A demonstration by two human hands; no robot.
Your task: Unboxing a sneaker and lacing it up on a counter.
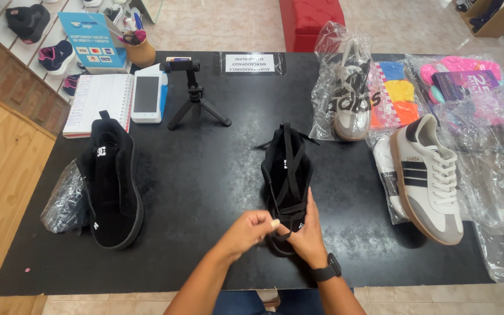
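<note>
A black sneaker [287, 175] stands on the black table [217, 169] in front of me, toe toward me, with wide black laces crossing over it. My left hand [251, 230] pinches a black lace end at the shoe's near end. My right hand [306, 236], with a black watch on the wrist, grips the near end of the same shoe and its lace. The two hands touch each other at the shoe's front.
A second black sneaker [112, 184] lies at the left beside a crumpled plastic bag [62, 201]. A white striped sneaker [430, 175] and bagged shoes [348, 87] sit at the right. A small tripod [193, 96], card reader [147, 96] and notebook [97, 102] stand at the back.
</note>
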